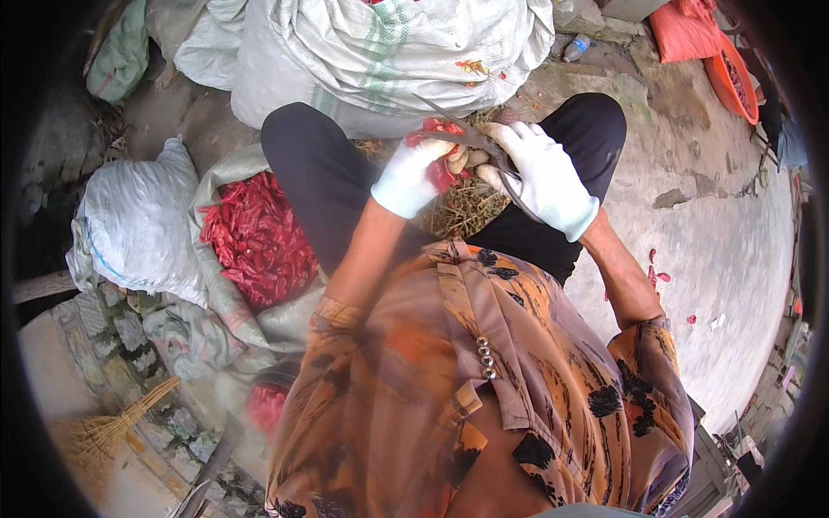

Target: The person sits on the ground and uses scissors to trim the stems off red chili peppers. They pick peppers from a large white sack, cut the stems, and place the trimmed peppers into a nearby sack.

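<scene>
Both my hands wear white gloves and meet between my knees. My left hand (409, 177) is closed around several red chili peppers (443, 175). In my right hand (546, 177) is a pair of dark metal scissors (466, 136), its blades pointing left across the chilies. Below the hands lies a heap of dry, greenish-brown stems (466, 210), partly hidden by my arms. Left of my left knee, an open woven sack (211, 186) holds many dried red chilies (262, 242).
A large white woven sack (311, 65) with green stripes stands ahead of my knees. Another full white sack (142, 220) sits at the left, above a straw broom (112, 432). Far right are a red bag (682, 33), an orange basin (718, 82) and a plastic bottle (576, 47).
</scene>
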`<state>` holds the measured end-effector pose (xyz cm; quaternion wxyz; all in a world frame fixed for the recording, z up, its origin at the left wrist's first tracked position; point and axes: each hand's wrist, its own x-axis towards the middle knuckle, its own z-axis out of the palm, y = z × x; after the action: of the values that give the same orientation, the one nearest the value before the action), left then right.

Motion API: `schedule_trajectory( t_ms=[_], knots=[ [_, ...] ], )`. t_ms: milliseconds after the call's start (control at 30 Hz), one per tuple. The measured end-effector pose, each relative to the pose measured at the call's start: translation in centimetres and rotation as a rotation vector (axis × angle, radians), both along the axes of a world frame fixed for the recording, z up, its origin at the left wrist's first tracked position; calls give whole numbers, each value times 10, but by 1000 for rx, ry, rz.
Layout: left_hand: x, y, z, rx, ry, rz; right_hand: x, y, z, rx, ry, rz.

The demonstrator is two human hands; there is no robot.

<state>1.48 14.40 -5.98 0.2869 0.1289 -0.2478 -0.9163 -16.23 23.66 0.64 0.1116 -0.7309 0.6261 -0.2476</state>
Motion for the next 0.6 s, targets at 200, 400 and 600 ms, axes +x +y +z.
schedule_trajectory(
  t_ms=[200, 400, 600],
  knots=[
    [-1, 1, -7, 80, -94, -63, -4, 9, 2, 19, 22, -15],
    [-1, 9, -36, 200, 232, -209, -8, 12, 3, 70, 106, 33],
    [-8, 30, 8, 352, -177, -39, -9, 15, -6, 154, 126, 18]
  ],
)
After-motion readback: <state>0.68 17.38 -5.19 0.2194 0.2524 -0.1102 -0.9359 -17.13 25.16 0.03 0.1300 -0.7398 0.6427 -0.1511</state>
